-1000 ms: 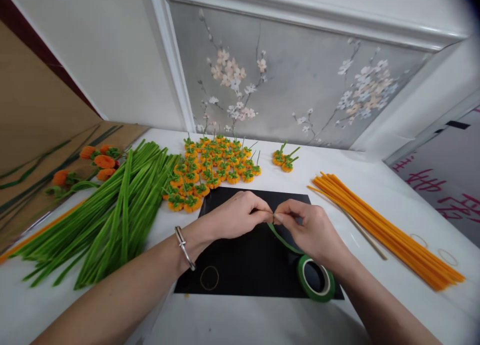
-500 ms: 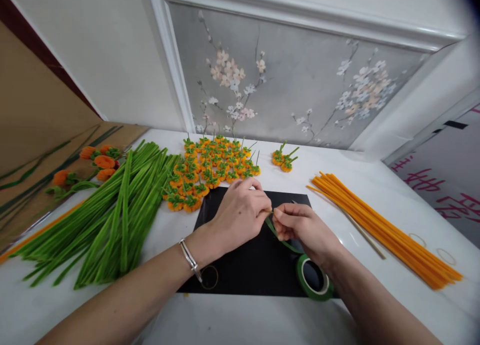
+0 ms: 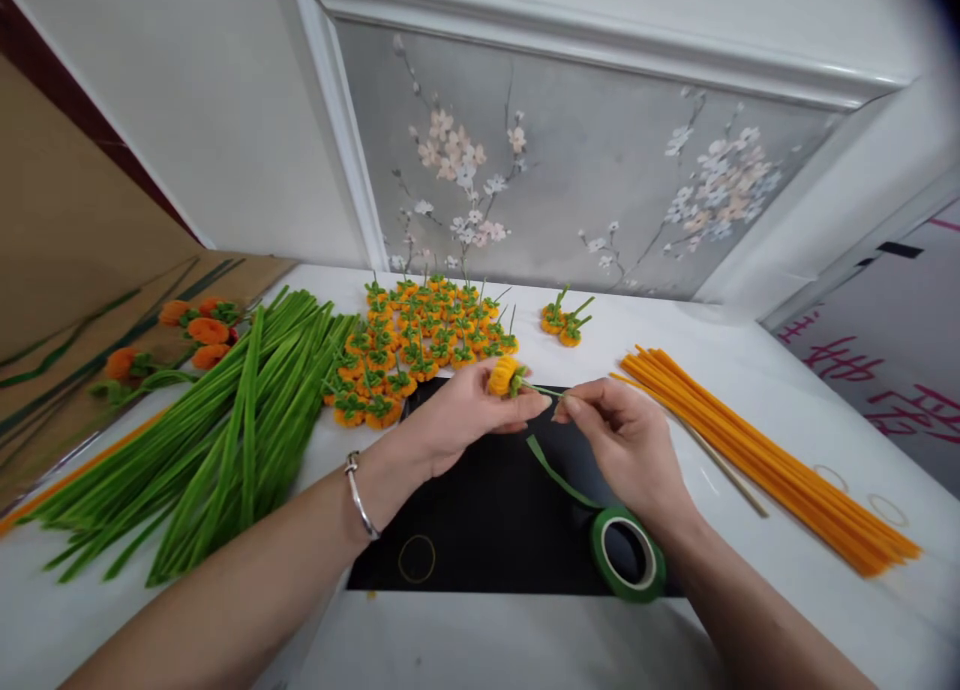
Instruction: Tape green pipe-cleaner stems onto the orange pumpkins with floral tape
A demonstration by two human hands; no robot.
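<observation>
My left hand (image 3: 469, 407) is closed around a small orange pipe-cleaner flower (image 3: 504, 376) with a green base, tilted so that its stem points right. The thumb and fingers of my right hand (image 3: 619, 440) pinch the thin stem (image 3: 546, 390) near its far end. Below both hands lies a roll of green floral tape (image 3: 654, 572) on a black mat (image 3: 495, 540). Its loose strip (image 3: 559, 475) curls up and left, and its end touches neither hand. A thin ring (image 3: 417, 559) rests at the mat's lower left.
Green pipe cleaners (image 3: 225, 430) are heaped on the left, beside finished orange flowers (image 3: 124, 362). Rows of small orange flowers (image 3: 416, 340) stand behind the mat, with a few more flowers (image 3: 562, 320) apart. Orange pipe cleaners (image 3: 772, 460) and a thin stick (image 3: 731, 475) lie right.
My left hand has turned, bringing the orange flower into view. My right hand has shifted slightly right and up along the stem. The tape's loose end now lies apart from my fingers.
</observation>
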